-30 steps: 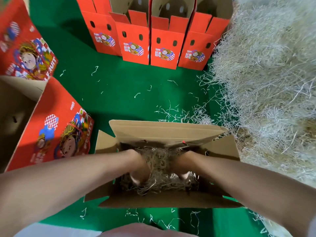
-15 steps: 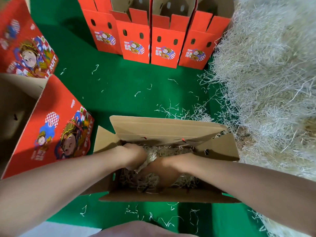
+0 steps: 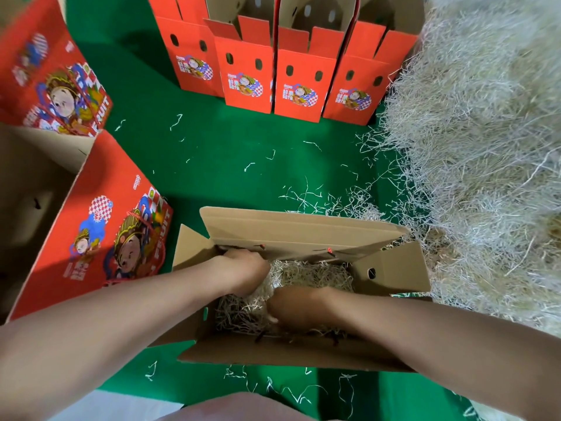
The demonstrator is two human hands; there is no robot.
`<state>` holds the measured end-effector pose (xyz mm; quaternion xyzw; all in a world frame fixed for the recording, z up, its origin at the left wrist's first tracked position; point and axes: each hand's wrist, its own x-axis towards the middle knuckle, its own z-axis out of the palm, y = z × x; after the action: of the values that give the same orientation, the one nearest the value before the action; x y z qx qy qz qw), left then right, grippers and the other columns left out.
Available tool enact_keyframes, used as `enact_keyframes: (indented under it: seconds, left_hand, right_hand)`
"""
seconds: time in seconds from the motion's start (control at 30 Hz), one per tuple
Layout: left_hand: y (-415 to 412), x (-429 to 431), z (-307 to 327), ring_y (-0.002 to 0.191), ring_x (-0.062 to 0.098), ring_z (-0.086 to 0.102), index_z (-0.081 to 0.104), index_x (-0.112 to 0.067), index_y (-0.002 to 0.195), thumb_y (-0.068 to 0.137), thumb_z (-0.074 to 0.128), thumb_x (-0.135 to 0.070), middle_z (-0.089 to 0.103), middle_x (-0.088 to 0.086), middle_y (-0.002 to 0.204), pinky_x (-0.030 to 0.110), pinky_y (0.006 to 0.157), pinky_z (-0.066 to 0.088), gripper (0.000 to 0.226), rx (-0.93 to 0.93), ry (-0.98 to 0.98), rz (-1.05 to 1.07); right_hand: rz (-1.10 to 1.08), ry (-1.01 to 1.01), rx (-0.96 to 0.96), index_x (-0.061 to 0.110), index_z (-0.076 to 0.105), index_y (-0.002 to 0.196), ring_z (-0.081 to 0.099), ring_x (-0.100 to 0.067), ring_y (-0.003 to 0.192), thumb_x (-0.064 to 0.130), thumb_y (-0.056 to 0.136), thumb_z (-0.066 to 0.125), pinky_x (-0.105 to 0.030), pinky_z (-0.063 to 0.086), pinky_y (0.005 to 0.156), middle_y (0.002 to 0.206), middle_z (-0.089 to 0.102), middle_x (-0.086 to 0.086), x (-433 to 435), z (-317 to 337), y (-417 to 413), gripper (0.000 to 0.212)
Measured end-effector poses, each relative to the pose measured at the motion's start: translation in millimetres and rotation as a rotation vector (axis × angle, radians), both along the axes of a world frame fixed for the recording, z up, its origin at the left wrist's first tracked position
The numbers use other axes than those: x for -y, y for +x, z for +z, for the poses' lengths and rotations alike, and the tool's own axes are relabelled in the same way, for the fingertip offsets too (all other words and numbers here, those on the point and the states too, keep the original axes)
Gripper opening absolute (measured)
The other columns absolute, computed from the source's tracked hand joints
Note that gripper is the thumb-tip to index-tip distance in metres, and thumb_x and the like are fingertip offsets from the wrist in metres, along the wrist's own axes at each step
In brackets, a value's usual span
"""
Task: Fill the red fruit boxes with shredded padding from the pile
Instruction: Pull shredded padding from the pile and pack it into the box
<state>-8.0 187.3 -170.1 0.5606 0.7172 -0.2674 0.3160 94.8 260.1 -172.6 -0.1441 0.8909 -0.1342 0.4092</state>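
Observation:
An open fruit box (image 3: 391, 268), brown inside, stands on the green surface right in front of me. Pale shredded padding (image 3: 312, 275) lies in its bottom. Both my hands are down inside it. My left hand (image 3: 247, 270) is at the back left corner, fingers curled into a tuft of the padding. Palm down, my right hand (image 3: 299, 308) presses on the padding near the front wall, with its fingertips hidden. The big pile of shredded padding (image 3: 479, 141) rises along the right side.
Several open red fruit boxes (image 3: 299, 86) stand in a row at the back. Two larger red boxes (image 3: 100, 226) lie at the left, one with its brown inside showing. Loose shreds litter the green surface (image 3: 230, 153). My knee shows at the bottom edge.
Both hands have shifted inside the box: the left moved up to the back left corner, and the right slid left toward the middle and lies on top of the padding.

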Motion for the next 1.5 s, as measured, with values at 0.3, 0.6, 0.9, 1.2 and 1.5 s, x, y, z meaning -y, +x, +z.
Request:
enact_keyframes:
  seconds: [0.3, 0.6, 0.9, 1.2, 1.5]
  left_hand:
    - [22, 9, -29, 0.121, 0.032, 0.047, 0.047, -0.002, 0.133, 0.093, 0.052, -0.013, 0.047, 0.016, 0.136, 0.041, 0.097, 0.04, 0.042, 0.105, -0.354, -0.265]
    - [10, 13, -34, 0.115, 0.03, 0.051, 0.053, -0.014, 0.123, 0.092, 0.049, -0.029, 0.052, 0.012, 0.127, 0.045, 0.093, 0.039, 0.035, -0.097, -0.023, -0.216]
    - [14, 16, -49, 0.13, 0.033, 0.038, 0.035, -0.015, 0.142, 0.094, 0.047, -0.014, 0.033, 0.011, 0.146, 0.046, 0.103, 0.038, 0.049, 0.2, -0.309, -0.249]
    - [24, 11, -32, 0.106, 0.031, 0.055, 0.061, -0.007, 0.114, 0.092, 0.048, -0.011, 0.054, 0.011, 0.117, 0.043, 0.085, 0.051, 0.026, 0.171, 0.111, -0.225]
    - [25, 19, -29, 0.117, 0.027, 0.051, 0.047, -0.016, 0.133, 0.094, 0.047, -0.016, 0.051, 0.008, 0.133, 0.039, 0.097, 0.044, 0.039, 0.344, -0.146, -0.065]
  right_hand:
    - [-0.206, 0.309, 0.113, 0.0, 0.061, 0.106, 0.061, -0.025, 0.085, -0.002, 0.089, 0.043, -0.03, 0.049, 0.063, 0.098, 0.061, -0.014, -39, -20, 8, 0.025]
    - [-0.269, 0.258, -0.019, 0.007, 0.057, 0.116, 0.058, -0.028, 0.102, -0.006, 0.087, 0.048, -0.036, 0.048, 0.084, 0.115, 0.059, -0.013, -65, -15, 11, 0.033]
    - [0.219, 0.344, 0.528, -0.003, 0.058, 0.111, 0.055, -0.029, 0.095, 0.013, 0.097, 0.044, -0.029, 0.046, 0.08, 0.112, 0.057, -0.018, -47, -23, 38, 0.025]
    - [-0.014, 0.357, 0.0, 0.003, 0.059, 0.114, 0.056, -0.029, 0.109, 0.013, 0.093, 0.046, -0.04, 0.05, 0.081, 0.118, 0.056, -0.015, -42, -30, 32, 0.026]
    - [-0.037, 0.413, 0.455, -0.001, 0.05, 0.125, 0.052, -0.025, 0.097, 0.01, 0.092, 0.049, -0.034, 0.045, 0.088, 0.112, 0.054, -0.015, -52, -17, 39, 0.035]
